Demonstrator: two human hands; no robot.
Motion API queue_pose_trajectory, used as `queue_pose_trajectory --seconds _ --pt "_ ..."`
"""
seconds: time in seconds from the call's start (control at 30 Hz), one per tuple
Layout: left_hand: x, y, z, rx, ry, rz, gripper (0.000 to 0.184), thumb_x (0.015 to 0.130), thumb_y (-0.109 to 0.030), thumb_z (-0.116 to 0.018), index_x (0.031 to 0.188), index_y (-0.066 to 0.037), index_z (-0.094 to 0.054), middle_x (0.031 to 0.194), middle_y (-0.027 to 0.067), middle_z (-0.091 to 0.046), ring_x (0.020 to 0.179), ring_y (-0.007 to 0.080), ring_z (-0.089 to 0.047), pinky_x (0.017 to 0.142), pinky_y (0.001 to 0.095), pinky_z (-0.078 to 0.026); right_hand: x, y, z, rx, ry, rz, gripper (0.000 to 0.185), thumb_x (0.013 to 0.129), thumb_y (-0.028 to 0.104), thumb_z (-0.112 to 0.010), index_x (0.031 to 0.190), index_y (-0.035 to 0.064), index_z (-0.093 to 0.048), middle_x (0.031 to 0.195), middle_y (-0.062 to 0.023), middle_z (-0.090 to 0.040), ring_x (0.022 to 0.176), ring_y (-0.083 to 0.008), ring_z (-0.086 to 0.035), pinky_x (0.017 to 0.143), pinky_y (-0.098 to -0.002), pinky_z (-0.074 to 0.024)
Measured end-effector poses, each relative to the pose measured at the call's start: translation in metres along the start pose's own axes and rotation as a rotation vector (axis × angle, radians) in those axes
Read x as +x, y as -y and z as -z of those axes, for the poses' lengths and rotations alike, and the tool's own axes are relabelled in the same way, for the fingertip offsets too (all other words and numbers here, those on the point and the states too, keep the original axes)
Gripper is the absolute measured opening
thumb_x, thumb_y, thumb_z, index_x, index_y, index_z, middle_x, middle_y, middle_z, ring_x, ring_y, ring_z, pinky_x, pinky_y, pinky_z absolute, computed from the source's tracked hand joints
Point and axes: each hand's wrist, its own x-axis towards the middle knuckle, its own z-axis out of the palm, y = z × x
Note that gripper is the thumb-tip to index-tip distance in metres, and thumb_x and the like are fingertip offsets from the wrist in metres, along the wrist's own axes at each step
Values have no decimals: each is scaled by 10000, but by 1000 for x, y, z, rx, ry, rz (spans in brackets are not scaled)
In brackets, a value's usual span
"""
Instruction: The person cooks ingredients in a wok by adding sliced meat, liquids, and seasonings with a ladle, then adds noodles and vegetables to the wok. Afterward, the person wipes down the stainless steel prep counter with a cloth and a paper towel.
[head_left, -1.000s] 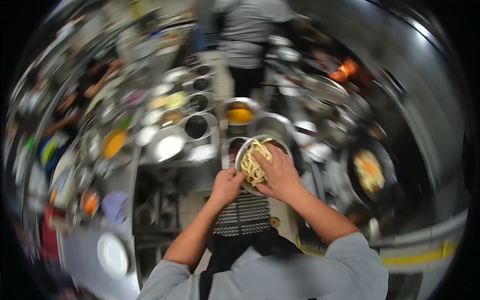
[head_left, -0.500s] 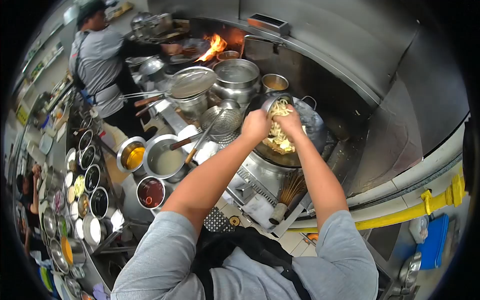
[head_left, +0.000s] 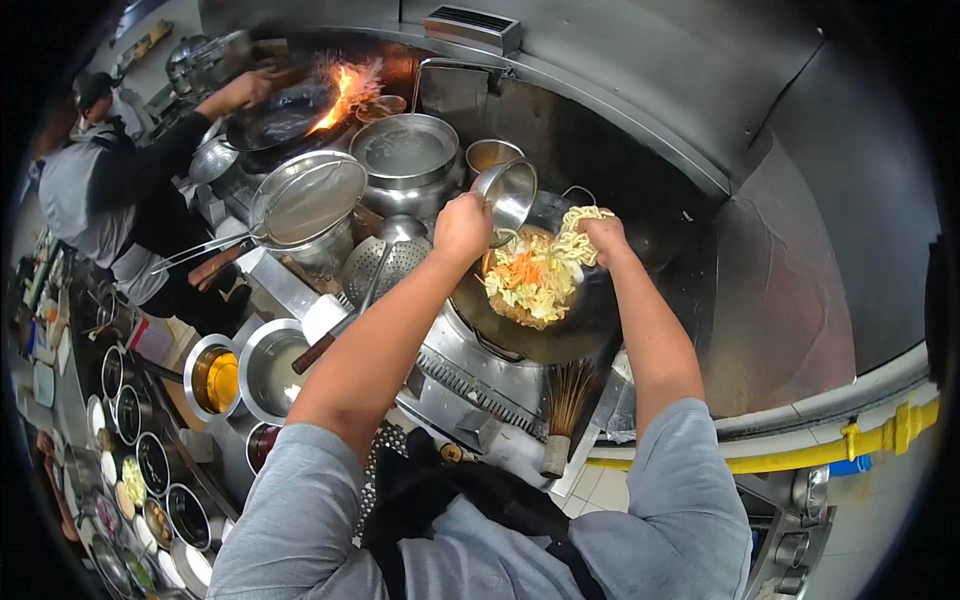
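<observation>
My left hand [head_left: 464, 232] grips the rim of a metal bowl [head_left: 514, 194], which is tilted on its side over the back of the wok [head_left: 590, 320]. Thick pale noodles [head_left: 578, 238] hang from my right hand [head_left: 606, 240], whose fingers are closed round them above the wok's right side. Chopped cabbage [head_left: 528, 300] and orange carrot strips [head_left: 516, 268] lie in the wok beneath both hands.
A co-worker [head_left: 110, 200] stands at the left by a flaming wok [head_left: 280, 125]. Near my left arm are a strainer [head_left: 312, 200], a perforated ladle [head_left: 385, 268] and a pot of yellow liquid [head_left: 216, 378]. A bamboo brush [head_left: 566, 405] lies in front of the wok.
The view has turned from the side counter to the stove. My hands, together at the bowl before, are now apart; the bowl is tipped and my right hand has lifted noodles out to the right.
</observation>
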Motion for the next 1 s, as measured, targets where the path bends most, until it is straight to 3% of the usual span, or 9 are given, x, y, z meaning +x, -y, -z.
queue_pose_trajectory --seconds 0.17,0.23,0.33,0.47,0.67,0.73,0.77,0.87,1.0 --pt "23 16 1 -46 49 -17 226 856 -186 -554 811 21 -633 903 237 -632 833 413 -621 783 494 -491 47 -21 -8 -377 -109 97 331 691 32 -689 1006 -26 -604 943 -149 -662 840 -271 -671 727 -373 -539" --pt "28 24 -6 -45 38 -109 215 857 -182 -567 805 19 -620 915 238 -620 825 417 -617 771 500 -486 26 -5 -19 -803 -228 284 441 670 179 -761 1029 -36 -621 995 -190 -669 902 -289 -665 791 -356 -515" --pt "37 29 -10 -33 63 -110 210 862 -181 -571 814 20 -609 920 237 -609 830 417 -611 767 499 -482 57 -16 -36 -714 -330 255 616 625 319 -783 1105 -30 -619 1128 -242 -629 1029 -343 -622 897 -370 -476" --pt "43 29 -12 -47 80 -97 214 866 -184 -568 828 24 -603 912 235 -610 843 418 -606 771 497 -477 64 3 -57 -531 -143 56 474 643 200 -764 1036 -34 -638 1009 -210 -666 950 -297 -653 822 -356 -495" --pt "42 30 -9 -25 85 -51 220 870 -186 -561 820 25 -600 907 229 -613 847 424 -600 778 501 -469 39 23 -79 -828 -214 283 347 692 174 -704 989 2 -654 973 -220 -667 977 -279 -654 821 -380 -502" --pt "44 32 -8 -21 65 -57 225 871 -189 -559 816 24 -604 905 224 -617 858 419 -599 784 499 -467 40 29 -84 -584 -84 74 349 689 177 -705 997 19 -658 913 -191 -679 831 -269 -676 746 -371 -519" --pt "45 34 -9 -21 65 -55 225 871 -189 -559 816 24 -604 905 224 -617 858 419 -599 784 499 -467 43 22 -88 -468 -54 162 324 692 166 -692 986 33 -669 846 -161 -684 656 -251 -661 653 -368 -524" --pt "44 36 -13 -62 -35 -90 246 872 -221 -580 794 12 -581 797 263 -613 795 445 -597 715 503 -462 38 14 -83 -485 134 63 284 691 101 -697 963 34 -653 804 -93 -663 669 -193 -624 534 -326 -504" --pt "36 30 -15 -61 -18 -59 247 874 -224 -577 806 13 -587 811 261 -617 808 443 -599 731 503 -463 9 16 -75 -715 98 412 246 705 55 -691 947 34 -654 797 -109 -670 648 -181 -625 578 -319 -509"
